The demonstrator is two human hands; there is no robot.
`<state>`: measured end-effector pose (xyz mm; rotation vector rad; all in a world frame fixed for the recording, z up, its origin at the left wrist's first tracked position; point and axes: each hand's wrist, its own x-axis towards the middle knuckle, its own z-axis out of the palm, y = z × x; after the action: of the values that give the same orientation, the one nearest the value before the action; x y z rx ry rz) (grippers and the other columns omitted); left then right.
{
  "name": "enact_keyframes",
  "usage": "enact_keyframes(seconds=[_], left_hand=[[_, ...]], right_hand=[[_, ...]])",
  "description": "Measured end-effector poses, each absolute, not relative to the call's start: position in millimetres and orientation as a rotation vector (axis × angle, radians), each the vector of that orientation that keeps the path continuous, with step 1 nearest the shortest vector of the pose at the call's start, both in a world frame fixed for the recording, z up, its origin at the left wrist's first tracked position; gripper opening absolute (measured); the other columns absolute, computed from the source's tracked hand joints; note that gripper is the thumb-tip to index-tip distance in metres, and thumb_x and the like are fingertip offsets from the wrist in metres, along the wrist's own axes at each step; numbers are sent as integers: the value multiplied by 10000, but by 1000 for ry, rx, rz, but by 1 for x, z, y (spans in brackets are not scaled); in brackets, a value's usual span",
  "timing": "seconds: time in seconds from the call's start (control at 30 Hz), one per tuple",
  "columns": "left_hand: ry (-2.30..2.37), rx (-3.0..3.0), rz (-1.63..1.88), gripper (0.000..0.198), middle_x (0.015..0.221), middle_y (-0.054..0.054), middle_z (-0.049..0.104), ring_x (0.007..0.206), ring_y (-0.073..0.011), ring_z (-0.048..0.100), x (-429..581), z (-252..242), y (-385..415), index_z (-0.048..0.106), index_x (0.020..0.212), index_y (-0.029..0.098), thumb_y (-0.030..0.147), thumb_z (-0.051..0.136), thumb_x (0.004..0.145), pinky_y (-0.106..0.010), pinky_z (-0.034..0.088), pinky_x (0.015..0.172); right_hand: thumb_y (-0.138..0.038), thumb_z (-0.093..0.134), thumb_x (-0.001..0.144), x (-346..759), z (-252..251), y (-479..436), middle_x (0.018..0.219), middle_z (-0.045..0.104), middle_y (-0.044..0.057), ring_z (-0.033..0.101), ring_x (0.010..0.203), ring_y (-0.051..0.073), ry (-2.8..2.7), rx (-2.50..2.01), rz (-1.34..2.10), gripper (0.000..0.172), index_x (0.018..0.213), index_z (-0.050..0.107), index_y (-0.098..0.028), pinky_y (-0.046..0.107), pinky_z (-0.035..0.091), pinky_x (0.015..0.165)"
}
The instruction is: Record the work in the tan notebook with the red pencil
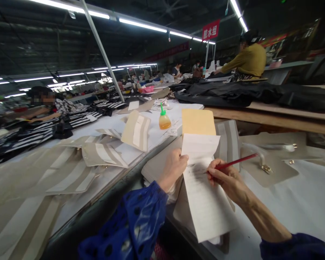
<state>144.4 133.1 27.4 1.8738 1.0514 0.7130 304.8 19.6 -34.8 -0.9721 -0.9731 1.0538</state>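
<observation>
White worktables flank the notepad. Left hand clamps its left edge; right hand pinches a red pen above its page.

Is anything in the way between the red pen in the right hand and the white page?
Nothing visible is. The right hand holds the red pen with its tip at the white page; whether it touches, I can't tell. The left hand grips the page's left edge, clear of the tip.
</observation>
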Motion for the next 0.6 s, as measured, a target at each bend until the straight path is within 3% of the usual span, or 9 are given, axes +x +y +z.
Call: enact_keyframes(seconds=[0.17, 0.27, 0.37, 0.47, 0.6], left_hand=[[986, 2273, 534, 84, 769, -23, 706, 765, -202, 665, 159, 35, 141, 646, 779, 177, 148, 619, 853, -343, 498, 740], [831, 2468, 432, 157, 864, -107, 767, 815, -273, 692, 167, 40, 141, 717, 932, 152, 179, 597, 835, -365, 494, 712], [655, 2631, 350, 231, 930, -134, 773, 946, -321, 665, 172, 37, 144, 761, 1007, 128, 241, 591, 898, -432, 496, 835], [521, 2702, 346, 300, 1149, -111, 745, 1166, -323, 551, 173, 28, 149, 800, 912, 128, 251, 534, 979, -471, 426, 1005], [531, 2655, 319, 349, 1345, -67, 692, 1283, -306, 469, 170, 19, 158, 808, 985, 126, 260, 489, 1030, -472, 398, 1067]], right_hand=[[-424, 721, 942, 299, -59, 28, 753, 651, -25, 634, 706, 146, -957, -1096, 1037, 294, 919, 555, -183, 290, 514, 699], [-454, 727, 937, 295, -59, 28, 761, 656, -9, 634, 736, 146, -1018, -1163, 1032, 311, 897, 580, -183, 280, 519, 718], [-508, 764, 893, 293, -55, 30, 731, 648, 4, 612, 692, 132, -1086, -1213, 1010, 352, 834, 619, -193, 228, 501, 658], [-520, 738, 911, 292, -56, 31, 734, 652, 6, 614, 698, 127, -1111, -1258, 974, 336, 816, 635, -214, 203, 499, 660], [-507, 651, 976, 290, -60, 26, 744, 665, -3, 626, 713, 132, -1100, -1314, 938, 284, 860, 645, -248, 202, 506, 677]])
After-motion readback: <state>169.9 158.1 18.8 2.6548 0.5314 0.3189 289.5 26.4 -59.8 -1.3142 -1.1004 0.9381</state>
